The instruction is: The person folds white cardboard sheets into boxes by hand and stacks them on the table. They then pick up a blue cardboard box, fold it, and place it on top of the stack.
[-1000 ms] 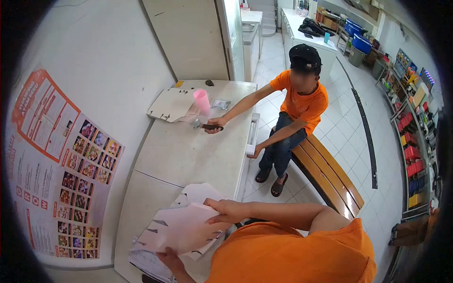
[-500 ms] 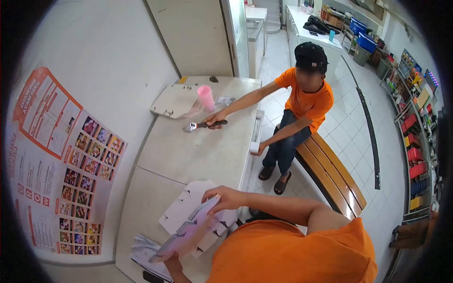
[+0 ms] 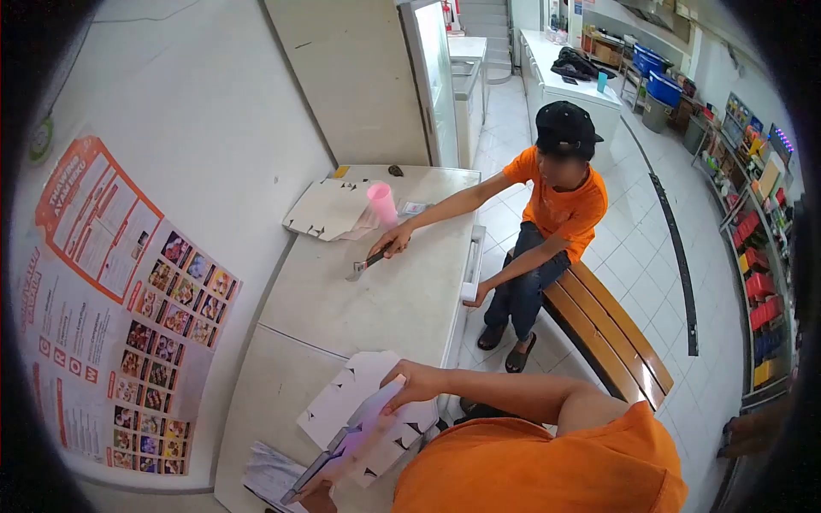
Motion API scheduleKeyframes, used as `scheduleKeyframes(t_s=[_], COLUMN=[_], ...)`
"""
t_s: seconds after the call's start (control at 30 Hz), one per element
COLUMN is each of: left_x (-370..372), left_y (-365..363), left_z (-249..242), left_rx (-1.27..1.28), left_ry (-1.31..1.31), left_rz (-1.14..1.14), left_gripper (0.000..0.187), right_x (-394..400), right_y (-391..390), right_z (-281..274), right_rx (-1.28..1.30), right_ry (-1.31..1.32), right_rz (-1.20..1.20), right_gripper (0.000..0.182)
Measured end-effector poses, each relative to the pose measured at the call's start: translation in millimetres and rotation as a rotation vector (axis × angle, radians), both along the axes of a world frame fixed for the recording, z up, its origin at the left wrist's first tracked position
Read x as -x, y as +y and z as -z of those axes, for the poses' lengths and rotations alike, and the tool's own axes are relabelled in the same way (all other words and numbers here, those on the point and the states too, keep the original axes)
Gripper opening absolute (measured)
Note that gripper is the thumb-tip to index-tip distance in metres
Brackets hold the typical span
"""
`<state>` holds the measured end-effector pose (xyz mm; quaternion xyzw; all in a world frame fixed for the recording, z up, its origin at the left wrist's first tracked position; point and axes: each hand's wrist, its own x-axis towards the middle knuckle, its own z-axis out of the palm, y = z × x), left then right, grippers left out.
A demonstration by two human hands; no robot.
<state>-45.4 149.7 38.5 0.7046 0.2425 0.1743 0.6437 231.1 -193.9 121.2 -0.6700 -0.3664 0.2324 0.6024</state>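
I hold a pale sheet [image 3: 352, 439] with notched edges, tilted steeply above a white notched sheet [image 3: 344, 400] lying on the tabletop [image 3: 363, 316].

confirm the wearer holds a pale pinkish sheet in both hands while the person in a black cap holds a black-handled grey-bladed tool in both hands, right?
Not quite: in the head view only that person's right hand holds the tool; the left hand is by the white table. The wearer's hands do hold the sheet.
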Motion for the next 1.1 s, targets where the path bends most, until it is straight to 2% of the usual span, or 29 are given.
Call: scheduleKeyframes(t_s=[0.03, 0.1, 0.13, 0.2, 0.27, 0.3, 0.33, 0.37, 0.4, 0.43, 0.47, 0.5, 0.53, 0.6, 0.67, 0.73, 0.77, 0.8, 0.83, 0.9, 0.97, 1.0, 1.07, 1.1], left_x=[4, 19, 27, 9, -12, -16, 1, -2, -15, -16, -17, -17, -23, -28, -33, -32, -31, -23, -12, -11, -17, -21, -21, -20], left_y=[14, 58, 55, 50, 35, 30, 42, 23, 3, -3, -9, -16, -13, -10, -13, -36, -34, -34, -37, -35, -37, -39, -45, -48], left_z=[22, 101, 141, 112, 73, 60, 73, 42, 1, 1, 1, 1, 8, 25, 6, -46, -33, -6, 14, 27, 16, -1, -6, -5], left_rx=[0.0, -0.167, -0.33, -0.342, -0.364, -0.432, -0.873, -0.767, -0.662, -0.765, -0.87, -0.973, -0.66, -0.567, -0.498, -0.797, -0.797, -0.732, -0.661, -0.612, -0.567, -0.452, -0.333, -0.125], left_ry=[0.005, 0.048, 0.014, 0.063, 0.116, 0.152, 0.308, 0.233, 0.166, 0.181, 0.197, 0.213, 0.158, 0.095, 0.011, 0.137, 0.134, 0.102, 0.078, 0.117, 0.143, 0.197, 0.25, 0.107], left_rz=[-0.01, 0.19, -0.07, -0.091, -0.029, 0.01, 0.118, 0.177, 0.212, 0.199, 0.181, 0.159, 0.131, 0.069, 0.039, 0.114, 0.104, 0.07, 0.031, 0.054, 0.077, 0.079, 0.076, 0.009], left_gripper=[0.03, 0.039, 0.04, 0.037, 0.035, 0.034, 0.037, 0.035, 0.034, 0.031, 0.028, 0.025, 0.025, 0.025, 0.025, 0.023, 0.023, 0.021, 0.019, 0.017, 0.016, 0.021, 0.026, 0.027], right_x=[-4, -7, -8, -14, -15, -23, -30, -30, -27, -23, -25, -20, -23, -30, -35, -27, -25, -23, -25, -31, -34, -38, -41, -39], right_y=[0, -1, 1, 6, 4, 3, 8, 12, -1, -3, -1, 3, 8, 12, 17, 10, 6, 2, -1, -1, 0, 1, 0, -2], right_z=[5, 8, 23, 20, 13, 14, 28, 73, 13, 4, 29, 31, 30, 30, 22, 8, 5, 9, 15, 32, 37, 37, 35, 31], right_rx=[0.0, 0.017, -0.138, -0.076, 0.158, 0.085, 0.01, 0.091, 0.048, 0.109, -0.007, -0.005, -0.01, 0.069, 0.182, 0.18, 0.188, 0.088, 0.099, 0.142, 0.155, 0.165, 0.177, 0.193], right_ry=[0.005, 0.106, 0.146, 0.092, 0.033, 0.059, 0.091, -0.043, 0.115, 0.087, 0.222, 0.236, 0.232, 0.203, 0.163, 0.122, 0.093, 0.08, 0.088, 0.193, 0.213, 0.187, 0.161, 0.151], right_rz=[-0.01, -0.115, -0.106, -0.058, 0.066, -0.03, -0.139, 0.1, -0.106, -0.071, -0.14, -0.123, -0.085, -0.106, -0.05, -0.038, -0.011, -0.037, -0.056, -0.104, -0.086, -0.117, -0.153, -0.156], right_gripper=[0.025, 0.026, 0.027, 0.027, 0.026, 0.028, 0.029, 0.027, 0.027, 0.025, 0.024, 0.023, 0.022, 0.022, 0.022, 0.022, 0.022, 0.022, 0.022, 0.025, 0.025, 0.026, 0.027, 0.028])
